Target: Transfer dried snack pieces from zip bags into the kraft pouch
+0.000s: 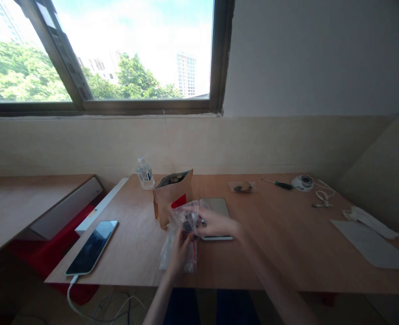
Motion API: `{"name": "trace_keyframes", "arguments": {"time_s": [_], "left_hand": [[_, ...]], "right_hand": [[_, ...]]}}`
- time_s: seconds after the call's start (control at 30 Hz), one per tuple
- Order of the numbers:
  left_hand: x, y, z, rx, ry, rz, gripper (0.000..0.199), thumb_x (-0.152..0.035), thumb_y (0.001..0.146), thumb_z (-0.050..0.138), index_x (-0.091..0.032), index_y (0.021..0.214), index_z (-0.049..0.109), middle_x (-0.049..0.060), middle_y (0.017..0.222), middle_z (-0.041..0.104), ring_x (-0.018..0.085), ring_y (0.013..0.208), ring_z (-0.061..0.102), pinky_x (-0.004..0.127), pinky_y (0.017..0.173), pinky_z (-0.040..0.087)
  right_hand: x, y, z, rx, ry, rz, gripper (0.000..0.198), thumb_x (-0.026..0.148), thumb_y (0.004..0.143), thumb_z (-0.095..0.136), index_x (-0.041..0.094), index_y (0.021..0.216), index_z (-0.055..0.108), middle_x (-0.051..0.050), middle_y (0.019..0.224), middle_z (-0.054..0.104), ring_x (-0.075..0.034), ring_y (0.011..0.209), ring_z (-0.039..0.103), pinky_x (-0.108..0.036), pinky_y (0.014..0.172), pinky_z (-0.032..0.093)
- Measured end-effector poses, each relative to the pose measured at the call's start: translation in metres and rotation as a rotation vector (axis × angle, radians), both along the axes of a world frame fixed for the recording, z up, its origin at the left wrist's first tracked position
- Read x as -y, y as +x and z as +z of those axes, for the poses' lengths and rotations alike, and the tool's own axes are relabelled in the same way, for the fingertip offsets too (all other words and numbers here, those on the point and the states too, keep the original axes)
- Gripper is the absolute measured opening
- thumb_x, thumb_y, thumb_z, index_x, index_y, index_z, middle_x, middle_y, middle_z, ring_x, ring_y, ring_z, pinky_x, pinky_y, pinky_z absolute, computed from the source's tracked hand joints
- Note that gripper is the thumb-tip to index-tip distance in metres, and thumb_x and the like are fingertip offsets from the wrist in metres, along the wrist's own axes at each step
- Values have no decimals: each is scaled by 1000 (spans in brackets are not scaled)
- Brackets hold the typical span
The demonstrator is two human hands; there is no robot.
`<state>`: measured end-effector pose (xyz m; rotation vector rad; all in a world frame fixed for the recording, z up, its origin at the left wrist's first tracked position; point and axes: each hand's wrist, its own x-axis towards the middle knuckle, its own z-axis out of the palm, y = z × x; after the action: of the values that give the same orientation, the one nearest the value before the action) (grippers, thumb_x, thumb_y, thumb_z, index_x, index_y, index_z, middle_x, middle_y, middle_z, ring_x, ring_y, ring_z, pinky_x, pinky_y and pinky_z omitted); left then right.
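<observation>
My left hand (181, 246) is closed round the lower side of a clear plastic bag (192, 208), with small dark pieces (187, 225) inside or against it; their kind is too blurred to tell. From the right, my right hand (216, 224) grips the same bag near the dark pieces. Beneath my left hand, another clear zip bag (167, 253) with a red seal line lies flat on the table. Just behind the hands stands an open brown paper bag (167, 198) with a red patch. A flat, pale, tablet-like device (219, 206) lies partly under my right hand.
A water bottle (145, 174) stands at the back left; a phone (94, 247) on a white cable (71, 289) lies front left. Farther right are a small filled bag (242, 187), a green screwdriver (283, 185), a dome camera (302, 183), a white cloth (373, 222) and a grey sheet (371, 246).
</observation>
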<state>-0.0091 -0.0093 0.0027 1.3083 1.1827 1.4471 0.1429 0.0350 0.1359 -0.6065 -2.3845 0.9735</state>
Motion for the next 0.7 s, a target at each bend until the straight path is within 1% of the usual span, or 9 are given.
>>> {"name": "trace_keyframes", "arguments": {"time_s": [0.07,0.13,0.23,0.33,0.43,0.5,0.57,0.63,0.7], "left_hand": [[-2,-2,-3,-17,12,23,31,-37,78,55,-20,104,58,7,104,65,23,98,61,38,87,46],[-2,-4,-5,-40,18,61,26,-34,78,55,-19,99,59,7,101,66,23,97,61,37,86,46],[-1,-5,-4,-35,5,109,27,-31,77,56,-19,102,57,7,103,66,21,97,61,36,87,45],[3,-5,1,0,-27,128,32,-31,75,58,-20,105,55,7,105,65,21,98,61,35,87,45],[6,-4,6,12,-73,123,30,-33,73,60,-19,99,57,6,98,67,21,92,63,34,83,47],[6,-5,7,22,-98,127,29,-35,72,61,-18,96,58,6,95,68,21,90,63,33,82,47],[6,-5,7,41,-112,120,30,-37,73,62,-18,95,59,6,96,68,21,91,63,31,83,46],[6,-6,4,64,-119,104,30,-39,74,62,-18,96,60,6,96,68,21,93,62,30,84,45],[5,-7,0,85,-124,93,33,-41,75,61,-18,98,60,6,99,67,21,96,61,30,86,44]], "right_hand": [[-6,-5,-4,22,-44,88,67,9,69,66,22,130,42,-8,129,49,-21,122,43,-34,102,34],[-10,-10,-9,41,-86,95,64,10,69,67,22,128,45,-7,124,53,-20,114,50,-32,98,39],[-16,-16,-19,60,-107,30,54,8,69,66,22,120,53,-5,115,59,-18,100,57,-29,89,44],[-20,-20,-30,56,-79,-40,43,6,69,64,21,109,60,-5,110,61,-18,99,58,-28,87,45],[-22,-23,-37,33,-50,-68,37,3,67,64,19,101,63,-4,103,64,-18,94,59,-27,83,46],[-23,-24,-38,10,-50,-91,32,2,66,62,17,94,64,-3,96,65,-16,87,60,-26,78,47],[-23,-25,-36,-9,-84,-129,26,4,68,61,16,90,64,-3,89,66,-15,80,61,-25,72,47],[-23,-23,-32,-24,-127,-176,22,8,69,62,15,89,64,-2,85,65,-15,75,61,-24,67,47],[-23,-19,-29,-51,-155,-227,21,13,69,64,15,90,63,-1,83,65,-15,74,61,-24,66,47]]}}
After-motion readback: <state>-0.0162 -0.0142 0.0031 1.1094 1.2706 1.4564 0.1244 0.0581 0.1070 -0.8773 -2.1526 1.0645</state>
